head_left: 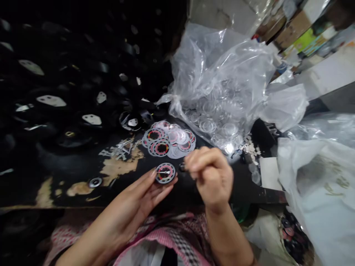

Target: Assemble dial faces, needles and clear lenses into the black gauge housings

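Observation:
My left hand (145, 192) holds a small round gauge (165, 173) by its edge, dial facing up. A pale pointer crosses its black, red and grey face. My right hand (212, 175) is raised to the right of the gauge, fingers curled into a pinch and blurred. A small dark ring-like piece (182, 167) shows at its fingertips; whether it is gripped cannot be made out. Beyond both hands lies a pile of printed dial discs (161, 147). Left of that pile are loose pale pointers (118, 149).
A clear plastic bag (222, 62) of transparent round covers lies behind the discs. Black housings with pale plates (51, 100) fill the left side. A small dark round part (95, 182) sits near the worn front edge. A white bag (327, 207) stands at right.

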